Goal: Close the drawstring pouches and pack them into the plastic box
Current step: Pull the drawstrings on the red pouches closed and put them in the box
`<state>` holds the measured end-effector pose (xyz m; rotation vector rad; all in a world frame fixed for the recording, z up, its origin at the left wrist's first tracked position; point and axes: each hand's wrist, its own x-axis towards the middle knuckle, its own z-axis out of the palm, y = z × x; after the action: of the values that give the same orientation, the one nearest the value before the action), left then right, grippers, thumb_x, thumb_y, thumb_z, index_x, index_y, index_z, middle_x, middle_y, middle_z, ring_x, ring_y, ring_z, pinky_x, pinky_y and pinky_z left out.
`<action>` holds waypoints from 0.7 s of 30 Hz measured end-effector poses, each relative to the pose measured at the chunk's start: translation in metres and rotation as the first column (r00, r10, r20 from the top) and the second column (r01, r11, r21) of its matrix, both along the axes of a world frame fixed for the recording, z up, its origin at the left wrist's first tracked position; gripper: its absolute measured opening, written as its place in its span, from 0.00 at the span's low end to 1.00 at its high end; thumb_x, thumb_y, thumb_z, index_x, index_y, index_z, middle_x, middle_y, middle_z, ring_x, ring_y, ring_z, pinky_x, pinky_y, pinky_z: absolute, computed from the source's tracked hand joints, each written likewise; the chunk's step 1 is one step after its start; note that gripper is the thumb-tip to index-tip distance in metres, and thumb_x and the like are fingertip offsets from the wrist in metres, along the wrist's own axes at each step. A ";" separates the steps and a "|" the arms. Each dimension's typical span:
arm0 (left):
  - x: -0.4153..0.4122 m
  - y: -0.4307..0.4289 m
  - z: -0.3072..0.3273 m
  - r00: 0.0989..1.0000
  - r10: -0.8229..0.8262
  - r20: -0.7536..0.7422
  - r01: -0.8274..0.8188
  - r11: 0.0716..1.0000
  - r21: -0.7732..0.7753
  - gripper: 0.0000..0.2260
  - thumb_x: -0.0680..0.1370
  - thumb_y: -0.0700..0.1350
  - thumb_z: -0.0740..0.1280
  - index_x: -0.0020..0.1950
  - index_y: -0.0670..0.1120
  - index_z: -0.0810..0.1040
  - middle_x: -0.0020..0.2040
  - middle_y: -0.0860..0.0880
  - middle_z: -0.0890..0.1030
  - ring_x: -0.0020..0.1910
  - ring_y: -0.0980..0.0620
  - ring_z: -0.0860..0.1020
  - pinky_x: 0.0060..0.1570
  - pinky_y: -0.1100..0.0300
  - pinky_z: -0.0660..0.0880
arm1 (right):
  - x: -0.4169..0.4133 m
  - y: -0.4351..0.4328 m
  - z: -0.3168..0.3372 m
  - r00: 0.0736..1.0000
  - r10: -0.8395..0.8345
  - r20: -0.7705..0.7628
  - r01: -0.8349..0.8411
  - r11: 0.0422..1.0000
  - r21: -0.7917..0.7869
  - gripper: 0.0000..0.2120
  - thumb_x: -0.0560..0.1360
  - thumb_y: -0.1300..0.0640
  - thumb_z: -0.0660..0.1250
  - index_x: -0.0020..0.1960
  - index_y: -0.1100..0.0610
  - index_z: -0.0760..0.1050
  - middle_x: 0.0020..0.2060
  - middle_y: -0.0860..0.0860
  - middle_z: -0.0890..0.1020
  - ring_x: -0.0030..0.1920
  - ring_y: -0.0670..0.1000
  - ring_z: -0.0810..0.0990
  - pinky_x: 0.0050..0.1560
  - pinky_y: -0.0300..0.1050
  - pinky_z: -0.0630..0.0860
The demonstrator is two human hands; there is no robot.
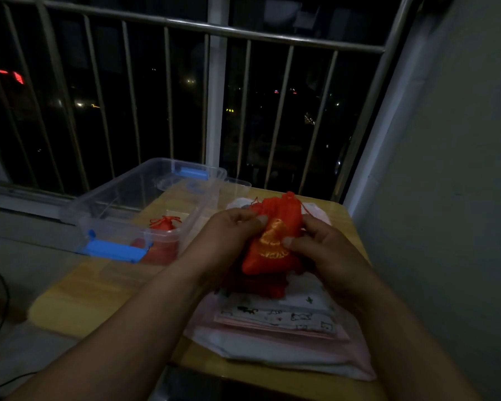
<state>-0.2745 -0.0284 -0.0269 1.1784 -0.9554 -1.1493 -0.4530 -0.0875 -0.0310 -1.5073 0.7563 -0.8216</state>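
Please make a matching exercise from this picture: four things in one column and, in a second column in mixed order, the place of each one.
Things
1. embroidered red pouch
2. cinched red pouch
3. near blue latch
4. folded cloths

Places
a. on the near end of the clear plastic box
b. lying on the wooden table, nearest the person
c. held between the left hand and right hand
d. inside the clear plastic box

Pairs: 1-c, 2-d, 3-a, 4-b

A home balcony at night; metal railing (203, 26), city lights, small wooden table (104, 287).
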 end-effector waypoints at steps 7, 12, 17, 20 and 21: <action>-0.013 0.004 0.001 0.997 -0.009 0.076 0.011 1.000 -0.016 0.07 0.81 0.39 0.68 0.59 0.44 0.80 0.49 0.43 0.87 0.48 0.44 0.86 0.51 0.46 0.84 | 0.004 0.004 -0.002 0.978 -0.186 0.094 0.175 0.978 0.112 0.13 0.83 0.52 0.66 0.63 0.56 0.80 0.51 0.55 0.88 0.54 0.56 0.87 0.61 0.60 0.81; -0.015 0.008 0.006 0.979 -0.065 -0.194 0.082 0.993 0.084 0.14 0.83 0.54 0.66 0.60 0.46 0.84 0.53 0.43 0.87 0.51 0.43 0.87 0.48 0.47 0.83 | 0.006 0.005 -0.002 0.978 -0.162 0.130 0.146 0.981 0.124 0.12 0.83 0.55 0.66 0.63 0.59 0.81 0.52 0.57 0.88 0.54 0.58 0.87 0.60 0.59 0.82; -0.014 0.007 0.003 0.986 0.040 -0.162 -0.026 0.996 0.086 0.17 0.82 0.60 0.64 0.53 0.48 0.85 0.43 0.48 0.88 0.40 0.47 0.87 0.38 0.55 0.81 | 0.008 0.003 -0.003 0.950 -0.196 0.243 0.152 0.970 0.192 0.14 0.82 0.55 0.66 0.63 0.61 0.80 0.54 0.61 0.87 0.55 0.61 0.87 0.57 0.60 0.82; -0.017 0.008 0.001 0.992 -0.069 -0.104 0.077 0.994 0.077 0.18 0.81 0.64 0.63 0.59 0.54 0.82 0.47 0.50 0.88 0.45 0.50 0.87 0.39 0.56 0.82 | 0.008 0.002 -0.003 0.953 -0.206 0.222 0.168 0.969 0.179 0.13 0.82 0.55 0.66 0.62 0.61 0.81 0.53 0.61 0.87 0.55 0.62 0.86 0.58 0.60 0.82; -0.018 0.007 0.001 0.993 -0.065 -0.095 0.073 0.994 0.085 0.18 0.80 0.64 0.64 0.60 0.54 0.82 0.50 0.49 0.88 0.47 0.49 0.87 0.43 0.53 0.83 | 0.008 0.003 -0.004 0.959 -0.199 0.200 0.168 0.973 0.160 0.13 0.82 0.55 0.66 0.62 0.60 0.81 0.53 0.60 0.87 0.55 0.61 0.87 0.58 0.60 0.82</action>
<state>-0.2925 -0.0213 -0.0255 1.1604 -0.8886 -1.3016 -0.4451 -0.0848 -0.0347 -1.2113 0.7831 -1.0307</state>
